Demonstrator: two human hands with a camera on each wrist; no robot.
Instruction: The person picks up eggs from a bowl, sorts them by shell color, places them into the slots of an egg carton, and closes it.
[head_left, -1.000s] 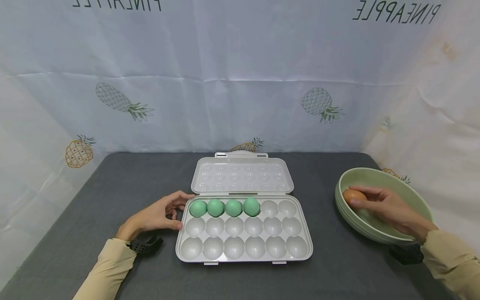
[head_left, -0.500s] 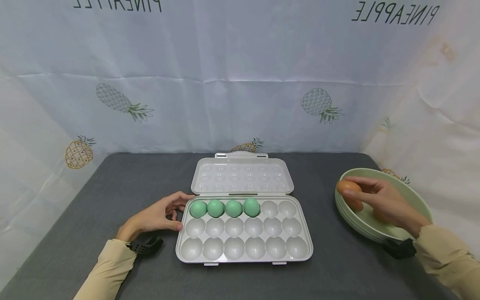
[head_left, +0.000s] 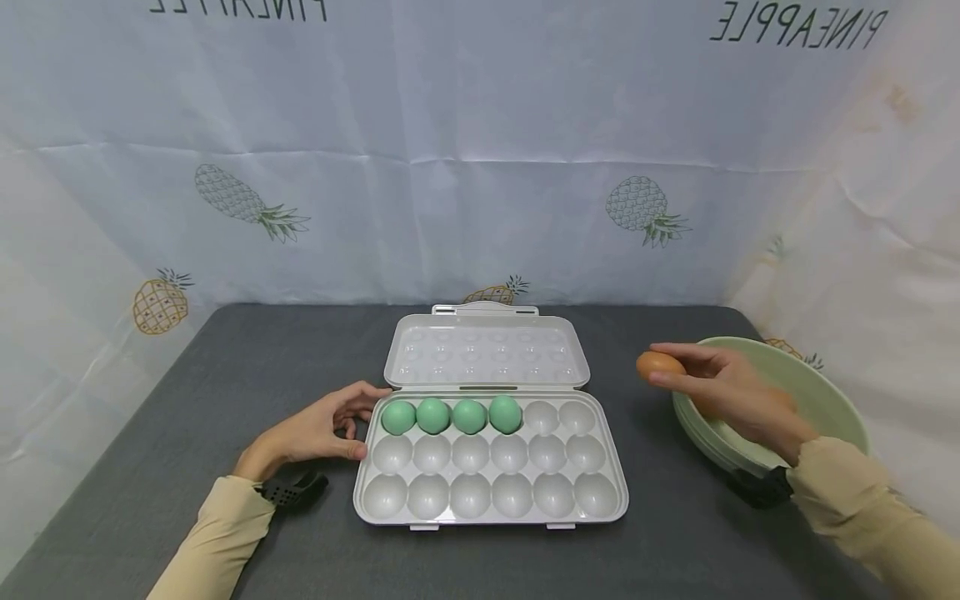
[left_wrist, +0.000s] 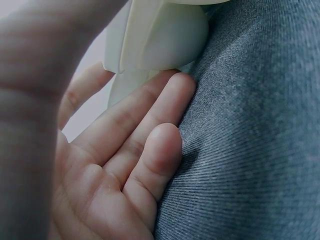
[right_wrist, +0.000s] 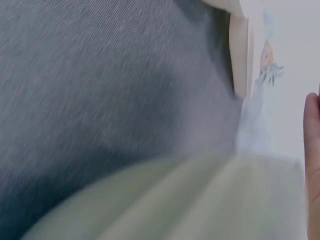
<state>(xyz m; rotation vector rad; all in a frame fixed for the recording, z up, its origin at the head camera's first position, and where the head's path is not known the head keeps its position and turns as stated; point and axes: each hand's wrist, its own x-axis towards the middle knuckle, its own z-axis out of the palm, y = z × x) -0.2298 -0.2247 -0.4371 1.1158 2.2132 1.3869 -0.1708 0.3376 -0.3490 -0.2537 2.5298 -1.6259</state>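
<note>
My right hand pinches a brown egg between thumb and fingers, just beyond the left rim of a pale green bowl. More brown eggs in the bowl are partly hidden behind that hand. My left hand touches the left side of a white egg carton, index finger at its back corner and thumb lower on the edge. In the left wrist view, the other fingers rest on the cloth beside the carton's underside. Several green eggs fill the left part of the carton's back row.
The carton's clear lid lies folded back behind it. A dark grey cloth covers the table. Behind stands a pale curtain printed with pineapples. In the right wrist view, the bowl's blurred side fills the bottom.
My right hand has lifted a brown egg out of the bowl and carried it left past the rim. The left hand and the carton have stayed in place.
</note>
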